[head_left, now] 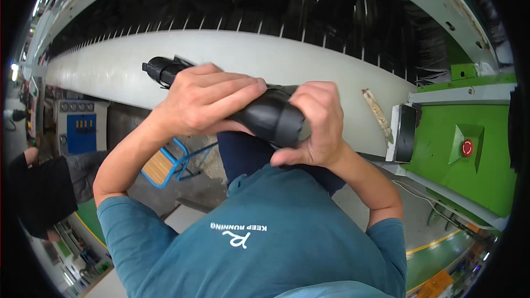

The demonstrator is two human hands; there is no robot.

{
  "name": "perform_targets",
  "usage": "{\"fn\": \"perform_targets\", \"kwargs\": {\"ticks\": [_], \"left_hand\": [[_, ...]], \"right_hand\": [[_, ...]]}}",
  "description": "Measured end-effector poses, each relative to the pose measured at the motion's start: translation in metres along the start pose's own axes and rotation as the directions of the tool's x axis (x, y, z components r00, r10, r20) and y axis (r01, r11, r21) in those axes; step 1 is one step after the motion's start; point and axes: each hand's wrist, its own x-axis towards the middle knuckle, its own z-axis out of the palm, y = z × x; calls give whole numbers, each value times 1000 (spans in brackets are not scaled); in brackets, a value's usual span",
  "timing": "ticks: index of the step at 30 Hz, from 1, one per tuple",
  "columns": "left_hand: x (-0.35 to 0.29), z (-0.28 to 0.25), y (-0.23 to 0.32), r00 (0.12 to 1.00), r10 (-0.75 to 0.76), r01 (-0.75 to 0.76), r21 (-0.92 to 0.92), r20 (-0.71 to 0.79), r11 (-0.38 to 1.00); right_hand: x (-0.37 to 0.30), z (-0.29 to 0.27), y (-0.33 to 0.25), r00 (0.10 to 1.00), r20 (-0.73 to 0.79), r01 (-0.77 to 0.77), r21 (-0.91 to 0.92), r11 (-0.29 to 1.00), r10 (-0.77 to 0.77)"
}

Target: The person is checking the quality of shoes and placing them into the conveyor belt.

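A long, glossy black object (268, 118) with a rounded body and a ribbed, cuff-like end lies slantwise between my two hands. I cannot make out its exact kind. My left hand (207, 99) lies over its middle, fingers wrapped across the top. Around the right end my right hand (317, 121) is closed, thumb below and fingers curled over the far side. The object's left end sticks out past my left hand, above a pale worktop (353, 77). My hands hide much of its middle.
A wrapped stick (377, 115) lies on the worktop at right, beside a black-and-white box (403, 132). A green panel carries a red push button (467, 148). Behind the worktop hang dark strips (248, 0). A blue-framed stool (160, 165) and another person (49, 190) are at left.
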Motion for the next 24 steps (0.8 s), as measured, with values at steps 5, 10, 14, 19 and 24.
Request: {"fn": "perform_targets", "kwargs": {"ticks": [5,10,14,19,24], "left_hand": [[-78,21,17,977,-204,212,166,-67,963],[-140,86,33,858,-491,466,-174,-149,867],[-134,89,57,758,-606,485,-411,-243,772],[-130,122,68,672,-636,546,-325,-380,772],[-126,123,60,678,-606,502,-341,-416,795]], "right_hand": [[-20,-2,19,907,406,-126,11,992,111],[-35,29,15,908,420,-17,53,998,-7],[-37,33,8,904,427,-26,-10,1000,28],[-27,38,-5,874,479,-67,-54,996,84],[-27,40,-9,851,410,-296,-141,945,328]]}}
